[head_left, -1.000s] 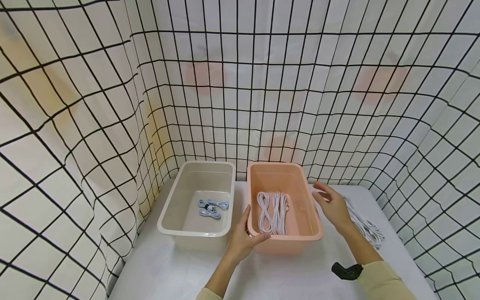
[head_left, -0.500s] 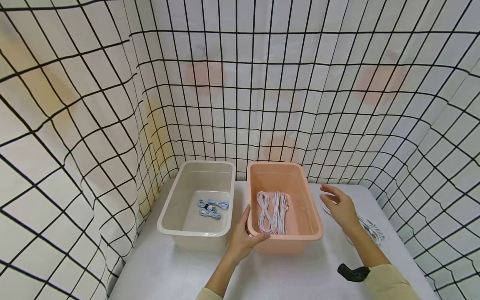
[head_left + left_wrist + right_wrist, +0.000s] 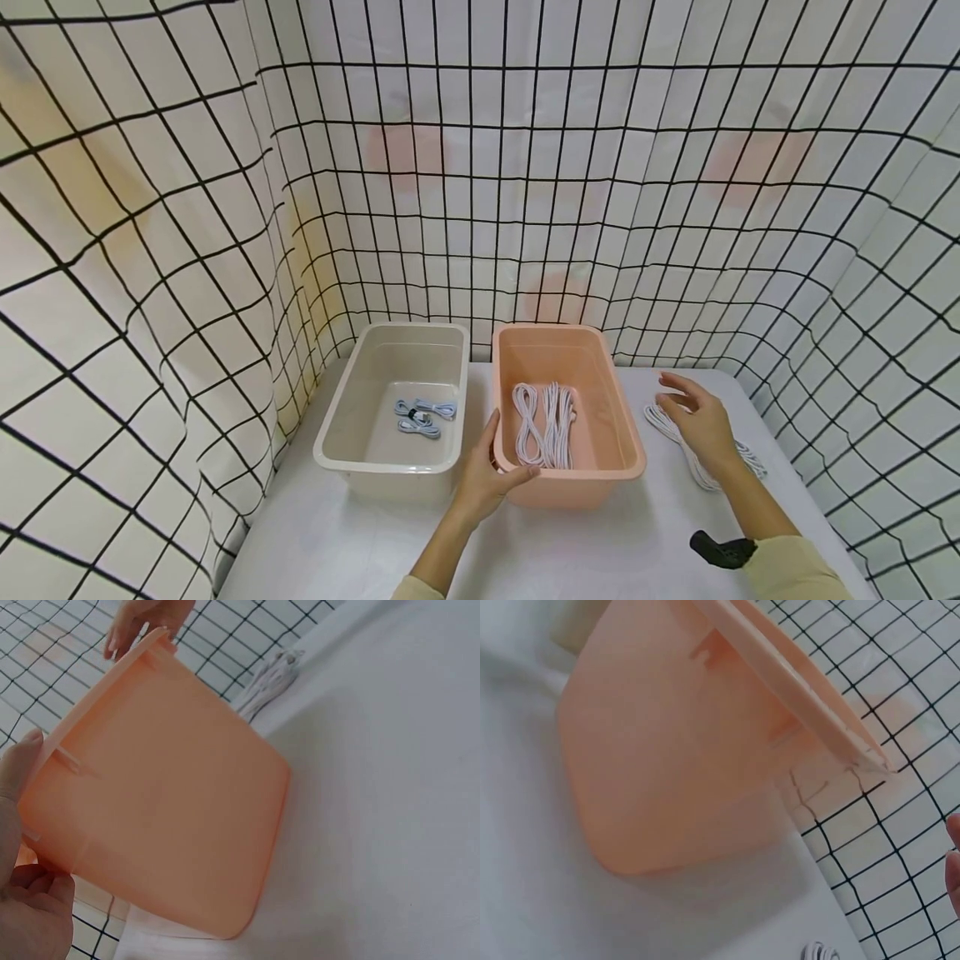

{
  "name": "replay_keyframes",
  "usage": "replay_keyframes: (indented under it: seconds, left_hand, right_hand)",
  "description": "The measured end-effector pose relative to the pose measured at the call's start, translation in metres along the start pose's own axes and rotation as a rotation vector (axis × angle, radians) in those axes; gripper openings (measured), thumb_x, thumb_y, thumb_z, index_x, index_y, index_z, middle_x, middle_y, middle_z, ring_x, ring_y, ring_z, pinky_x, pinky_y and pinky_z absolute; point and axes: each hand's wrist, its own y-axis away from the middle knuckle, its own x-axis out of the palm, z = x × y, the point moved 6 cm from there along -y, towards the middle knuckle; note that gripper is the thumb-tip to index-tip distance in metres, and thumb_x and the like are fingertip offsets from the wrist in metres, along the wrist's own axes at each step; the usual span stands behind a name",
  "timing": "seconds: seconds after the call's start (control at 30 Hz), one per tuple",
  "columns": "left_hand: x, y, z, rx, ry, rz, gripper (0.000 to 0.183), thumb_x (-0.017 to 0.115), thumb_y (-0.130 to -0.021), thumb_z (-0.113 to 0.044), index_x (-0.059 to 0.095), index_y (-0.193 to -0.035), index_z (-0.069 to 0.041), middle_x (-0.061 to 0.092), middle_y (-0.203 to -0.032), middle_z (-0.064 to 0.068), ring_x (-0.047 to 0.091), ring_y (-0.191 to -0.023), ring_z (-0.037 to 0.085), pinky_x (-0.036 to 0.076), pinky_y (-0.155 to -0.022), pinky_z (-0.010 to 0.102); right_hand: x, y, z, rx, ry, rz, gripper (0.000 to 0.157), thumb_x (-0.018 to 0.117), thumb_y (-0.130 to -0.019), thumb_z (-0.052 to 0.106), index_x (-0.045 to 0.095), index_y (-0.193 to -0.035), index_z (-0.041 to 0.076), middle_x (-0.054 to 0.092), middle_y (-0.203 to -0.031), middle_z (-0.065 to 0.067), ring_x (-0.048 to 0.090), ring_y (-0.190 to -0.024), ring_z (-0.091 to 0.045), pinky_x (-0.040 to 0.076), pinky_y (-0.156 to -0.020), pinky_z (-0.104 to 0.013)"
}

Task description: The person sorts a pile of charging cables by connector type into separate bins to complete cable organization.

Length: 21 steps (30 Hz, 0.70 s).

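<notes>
My left hand (image 3: 480,483) grips the near left corner of a peach plastic bin (image 3: 562,493). In the left wrist view its thumb (image 3: 21,761) lies over the rim and the other fingers curl beneath it. White bundled cables (image 3: 557,425) lie on the bin's floor. To the right of the bin, my right hand (image 3: 703,423) hovers with bent, parted fingers and holds nothing. Below it on the table lie more white bundled cables (image 3: 667,422), partly hidden by the hand and forearm. Only fingertips (image 3: 952,864) of that hand show in the right wrist view.
A beige bin (image 3: 386,467) stands left of the peach one, with several small pale-blue tied cables (image 3: 423,417) inside. Black netting (image 3: 525,221) over white cloth encloses the back and sides of the white table (image 3: 375,542).
My right hand has moved right, away from the peach bin's side to above the loose cables, and more of them now shows left of the hand. My left hand keeps its grip.
</notes>
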Motion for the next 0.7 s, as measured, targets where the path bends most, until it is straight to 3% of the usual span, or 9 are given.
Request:
replay_keyframes:
  seconds: [0.17,0.3,0.4,0.57,0.7]
  left_hand:
    - [-0.001,0.0,0.0,0.002,-0.025,-0.01,0.113,0.092,-0.081,-0.024,0.019,-0.167,-0.016,0.032,-0.164,0.016,0.05,-0.137,0.033,0.048,-0.106,0.041]
    - [-0.001,-0.001,0.001,0.001,-0.038,-0.017,0.112,0.091,-0.082,-0.023,0.019,-0.167,-0.017,0.032,-0.164,0.017,0.05,-0.136,0.035,0.049,-0.104,0.039]
    - [0.0,-0.001,0.001,-0.001,-0.03,-0.016,0.112,0.092,-0.081,-0.023,0.019,-0.167,-0.016,0.033,-0.164,0.017,0.05,-0.136,0.035,0.049,-0.104,0.04]
    - [0.0,-0.001,0.002,-0.005,-0.026,-0.016,0.113,0.092,-0.08,-0.024,0.02,-0.167,-0.017,0.034,-0.163,0.016,0.052,-0.134,0.033,0.05,-0.104,0.039]
    - [0.0,0.0,0.003,-0.005,-0.025,-0.013,0.111,0.091,-0.081,-0.021,0.021,-0.167,-0.018,0.034,-0.163,0.015,0.052,-0.134,0.032,0.051,-0.102,0.037]
  right_hand:
    - [-0.008,0.002,-0.009,-0.005,0.018,-0.011,0.055,0.062,-0.106,0.033,0.052,-0.15,0.003,0.058,-0.143,-0.02,0.058,-0.119,-0.028,0.043,-0.082,-0.004]
    - [-0.015,0.005,-0.016,-0.009,0.011,-0.021,0.052,0.062,-0.106,0.03,0.053,-0.149,0.002,0.059,-0.142,-0.021,0.055,-0.111,-0.002,0.048,-0.077,-0.006]
    - [-0.019,0.009,-0.019,-0.008,0.023,-0.026,0.051,0.063,-0.106,0.029,0.053,-0.148,0.002,0.059,-0.141,-0.021,0.05,-0.106,0.01,0.047,-0.077,-0.006]
    - [-0.024,0.014,-0.03,0.013,0.061,-0.031,0.051,0.063,-0.106,0.028,0.053,-0.148,0.003,0.06,-0.14,-0.02,0.048,-0.106,0.009,0.042,-0.08,-0.004]
    - [-0.027,0.018,-0.038,0.041,0.09,-0.027,0.05,0.062,-0.106,0.029,0.054,-0.148,0.002,0.06,-0.14,-0.02,0.054,-0.111,-0.008,0.041,-0.078,-0.005]
